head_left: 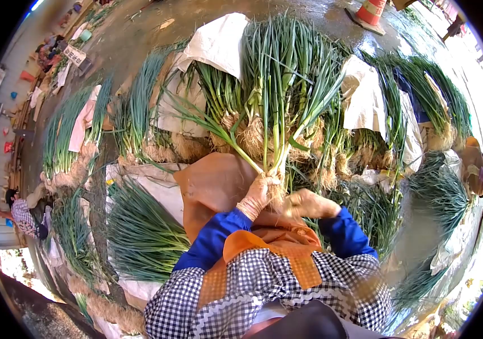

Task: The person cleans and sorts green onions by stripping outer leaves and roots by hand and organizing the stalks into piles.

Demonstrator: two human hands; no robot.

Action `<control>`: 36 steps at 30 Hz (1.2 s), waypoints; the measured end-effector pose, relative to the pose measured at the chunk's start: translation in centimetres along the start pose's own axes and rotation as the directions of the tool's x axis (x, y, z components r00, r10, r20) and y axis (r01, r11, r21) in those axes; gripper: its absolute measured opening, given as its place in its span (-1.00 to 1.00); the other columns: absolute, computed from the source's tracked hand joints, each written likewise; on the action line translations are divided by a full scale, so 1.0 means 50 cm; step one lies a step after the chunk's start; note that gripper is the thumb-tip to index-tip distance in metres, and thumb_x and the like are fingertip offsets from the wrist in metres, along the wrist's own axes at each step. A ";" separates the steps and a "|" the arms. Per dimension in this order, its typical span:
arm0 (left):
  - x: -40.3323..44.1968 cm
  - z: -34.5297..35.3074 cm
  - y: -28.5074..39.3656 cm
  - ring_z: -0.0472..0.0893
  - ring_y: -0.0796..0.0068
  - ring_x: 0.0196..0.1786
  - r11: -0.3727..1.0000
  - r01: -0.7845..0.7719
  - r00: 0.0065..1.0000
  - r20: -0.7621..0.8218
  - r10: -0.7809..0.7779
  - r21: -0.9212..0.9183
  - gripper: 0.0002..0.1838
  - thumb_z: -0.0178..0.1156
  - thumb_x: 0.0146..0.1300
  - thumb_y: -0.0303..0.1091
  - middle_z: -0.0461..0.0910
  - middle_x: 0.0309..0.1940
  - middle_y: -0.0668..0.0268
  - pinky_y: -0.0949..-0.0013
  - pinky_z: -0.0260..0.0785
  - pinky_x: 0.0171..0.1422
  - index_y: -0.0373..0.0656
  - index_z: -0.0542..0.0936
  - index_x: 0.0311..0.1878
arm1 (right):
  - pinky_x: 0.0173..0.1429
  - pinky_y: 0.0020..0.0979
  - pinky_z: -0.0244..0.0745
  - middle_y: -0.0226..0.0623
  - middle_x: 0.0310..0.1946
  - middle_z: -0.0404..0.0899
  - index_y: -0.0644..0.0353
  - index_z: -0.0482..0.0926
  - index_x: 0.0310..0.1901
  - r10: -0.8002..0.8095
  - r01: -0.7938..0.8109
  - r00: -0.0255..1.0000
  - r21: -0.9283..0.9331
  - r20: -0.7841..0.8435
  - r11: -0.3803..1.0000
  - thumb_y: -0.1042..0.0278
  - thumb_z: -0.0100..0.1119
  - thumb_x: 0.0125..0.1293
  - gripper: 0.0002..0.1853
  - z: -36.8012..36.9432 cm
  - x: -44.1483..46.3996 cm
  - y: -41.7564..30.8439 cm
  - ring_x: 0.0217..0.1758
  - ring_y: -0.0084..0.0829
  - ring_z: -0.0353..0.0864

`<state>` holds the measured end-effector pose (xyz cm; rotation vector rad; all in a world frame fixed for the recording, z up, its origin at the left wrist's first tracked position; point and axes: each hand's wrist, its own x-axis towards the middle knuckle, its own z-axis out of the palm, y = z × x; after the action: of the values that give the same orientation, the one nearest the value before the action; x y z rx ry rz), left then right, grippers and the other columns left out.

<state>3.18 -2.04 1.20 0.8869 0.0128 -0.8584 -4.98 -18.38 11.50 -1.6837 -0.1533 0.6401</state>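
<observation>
Green-and-white onion bunch (279, 155): in the left fingers, the pale stalk bases gathered together and the stalks fanning apart beyond the grip.
Left hand (258, 194): fingers closed firmly round those bases, just above the roots.
Pale roots (276, 198): hanging just below the left fingers, between the two hands.
Right hand (312, 204): beside the roots, fingers bent and blurred; I cannot tell how far open they are, nor whether they touch or hold any roots.
Step in hand: judging by the pose, tidying the root end of the held bunch.
Next move calls for: a steady left grip, with the right fingers working at the roots without tugging stalks loose.
Orange-brown apron (210, 181): beneath and to the left of the left fingers.
Other rooted bunches (219, 90): beyond the fingers, root ends towards the person.
Long green leaves (145, 231): well left of the left fingers, on a pale sack (162, 192).
</observation>
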 end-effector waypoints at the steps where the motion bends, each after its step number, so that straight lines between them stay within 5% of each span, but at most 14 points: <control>1: -0.007 0.012 0.023 0.55 0.46 -0.31 0.954 0.146 0.988 -0.017 -0.156 -0.263 -0.60 0.04 0.02 -0.64 0.54 -0.31 0.31 0.49 0.46 -0.22 -0.28 0.48 0.00 | -0.32 -0.42 0.47 -0.38 -0.50 0.58 0.15 0.58 -0.16 -0.027 0.038 0.983 -0.057 0.180 0.998 0.21 0.21 0.20 -0.75 -0.014 -0.021 0.008 -0.46 -0.57 0.52; 2: -0.013 0.026 0.030 0.54 0.47 -0.31 0.954 0.157 0.985 -0.033 -0.171 -0.255 -0.62 0.05 0.01 -0.67 0.54 -0.33 0.33 0.50 0.45 -0.20 -0.29 0.49 -0.03 | -0.20 -0.37 0.50 -0.33 -0.43 0.60 0.11 0.56 -0.07 -0.200 0.189 0.980 -0.352 0.006 0.917 0.18 0.24 0.16 -0.67 -0.030 -0.018 0.013 -0.37 -0.49 0.56; 3: -0.022 0.042 0.035 0.54 0.47 -0.31 0.952 0.168 0.983 -0.027 -0.181 -0.254 -0.62 0.05 0.01 -0.67 0.54 -0.33 0.33 0.50 0.45 -0.20 -0.29 0.49 -0.03 | -0.12 -0.32 0.51 -0.28 -0.32 0.61 0.06 0.55 -0.02 0.058 -0.192 0.969 -0.591 -0.239 0.783 0.15 0.26 0.13 -0.62 -0.047 0.004 0.015 -0.29 -0.39 0.59; 6: -0.003 0.053 0.012 0.52 0.53 -0.38 0.989 0.060 0.979 -0.184 -0.085 -0.137 -0.68 0.05 0.04 -0.69 0.51 -0.41 0.39 0.51 0.42 -0.30 -0.29 0.51 -0.08 | -0.32 -0.51 0.50 -0.38 -0.38 0.58 0.09 0.54 -0.06 -0.030 -0.306 0.773 -0.414 -0.634 0.857 0.20 0.26 0.12 -0.65 -0.091 0.061 -0.029 -0.40 -0.51 0.54; 9: 0.009 0.025 -0.011 0.51 0.54 -0.41 0.988 0.073 0.973 -0.206 -0.100 -0.136 -0.69 0.08 0.06 -0.67 0.50 -0.43 0.39 0.53 0.41 -0.32 -0.29 0.52 -0.08 | -0.41 -0.62 0.42 -0.48 -0.47 0.53 0.06 0.48 -0.01 -0.116 -0.266 0.815 -0.544 -0.568 0.796 0.24 0.19 0.18 -0.67 -0.102 0.124 0.027 -0.46 -0.56 0.51; 15: 0.003 0.034 0.004 0.54 0.52 -0.39 0.966 0.048 0.990 -0.115 -0.080 -0.256 -0.71 0.07 0.09 -0.64 0.55 -0.36 0.31 0.50 0.46 -0.34 -0.28 0.51 -0.07 | -0.32 -0.55 0.49 -0.40 -0.46 0.56 0.23 0.54 -0.32 0.012 0.000 0.999 0.254 -0.048 0.967 0.37 0.07 0.28 -0.87 0.014 0.028 -0.017 -0.43 -0.63 0.50; 17: -0.002 0.037 0.020 0.54 0.52 -0.40 0.963 0.105 0.987 -0.094 -0.132 -0.247 -0.68 0.08 0.09 -0.63 0.55 -0.37 0.32 0.52 0.45 -0.32 -0.26 0.50 -0.04 | -0.16 -0.38 0.55 -0.33 -0.39 0.61 0.21 0.59 -0.27 -0.210 0.235 0.939 -0.064 0.271 0.970 0.32 0.09 0.26 -0.84 0.016 -0.026 0.021 -0.33 -0.53 0.59; 18: -0.004 0.047 0.032 0.53 0.53 -0.41 0.962 0.106 0.986 -0.098 -0.134 -0.252 -0.68 0.10 0.09 -0.62 0.54 -0.38 0.33 0.51 0.45 -0.36 -0.26 0.50 -0.04 | -0.15 -0.35 0.55 -0.31 -0.37 0.62 0.19 0.58 -0.21 -0.011 0.061 0.987 -0.310 0.159 0.949 0.28 0.12 0.25 -0.81 -0.001 -0.054 0.012 -0.33 -0.50 0.60; 21: 0.018 0.016 0.029 0.56 0.53 -0.34 0.912 0.277 0.960 0.134 -0.248 -0.303 -0.61 0.08 0.12 -0.58 0.57 -0.28 0.31 0.47 0.49 -0.28 -0.29 0.44 0.08 | -0.14 -0.35 0.55 -0.28 -0.30 0.63 0.11 0.52 -0.01 0.510 -0.666 0.689 -0.728 -0.515 0.166 0.19 0.19 0.18 -0.64 -0.057 -0.045 0.017 -0.34 -0.40 0.62; 23: -0.004 0.057 0.082 0.56 0.59 -0.39 0.906 0.350 0.937 0.101 -0.335 -0.238 -0.67 0.14 0.20 -0.42 0.58 -0.30 0.32 0.52 0.48 -0.37 -0.32 0.46 0.02 | -0.10 -0.38 0.52 -0.34 -0.24 0.62 0.03 0.49 0.03 0.019 -0.406 0.790 -0.501 -0.612 0.764 0.10 0.23 0.12 -0.56 -0.089 -0.019 0.022 -0.19 -0.43 0.61; 27: -0.079 0.113 0.217 0.47 0.64 -0.48 0.918 0.359 0.922 0.088 -0.377 0.170 -0.75 0.13 0.19 -0.42 0.54 -0.36 0.38 0.62 0.37 -0.38 -0.23 0.49 -0.06 | -0.07 -0.37 0.54 -0.33 0.00 0.49 -0.01 0.43 0.11 -0.537 -0.120 0.766 -0.899 -0.353 0.421 0.26 0.19 0.14 -0.55 -0.120 0.107 -0.058 -0.09 -0.43 0.55; 31: -0.168 0.140 0.459 0.38 0.68 -0.51 0.966 0.165 0.982 0.060 -0.180 0.201 -0.60 0.09 0.17 -0.48 0.50 -0.16 0.29 0.66 0.32 -0.44 -0.25 0.38 0.11 | -0.20 -0.28 0.53 -0.29 -0.19 0.54 0.03 0.46 -0.06 -0.306 -0.259 0.842 -0.831 -0.443 0.492 0.32 0.02 0.21 -0.75 -0.210 0.190 -0.076 -0.21 -0.25 0.59; 33: -0.259 0.225 0.605 0.24 0.84 -0.66 0.902 -0.096 0.995 0.009 0.101 0.421 -0.61 0.04 0.19 -0.46 0.48 -0.30 0.37 0.76 0.09 -0.69 -0.28 0.37 0.12 | -0.26 -0.29 0.51 -0.28 -0.31 0.55 0.08 0.45 -0.18 -0.462 -0.436 0.703 -0.841 -0.540 0.321 0.40 0.01 0.18 -0.83 -0.322 0.204 0.039 -0.28 -0.19 0.59; 36: -0.336 0.204 0.762 0.39 0.78 -0.57 0.732 -0.321 0.885 -0.085 0.458 0.601 -0.66 -0.03 0.28 -0.34 0.53 -0.26 0.28 0.76 0.19 -0.68 -0.30 0.41 0.06 | -0.21 -0.19 0.48 -0.22 -0.26 0.54 0.09 0.46 -0.19 -0.199 -0.656 0.606 -0.625 -0.771 0.423 0.37 0.03 0.14 -0.82 -0.434 0.147 0.173 -0.24 -0.12 0.57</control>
<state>13.70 14.49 39.31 1.4970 -0.2425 -0.3408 9.68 -35.92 2.70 -2.9660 0.5422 -0.1151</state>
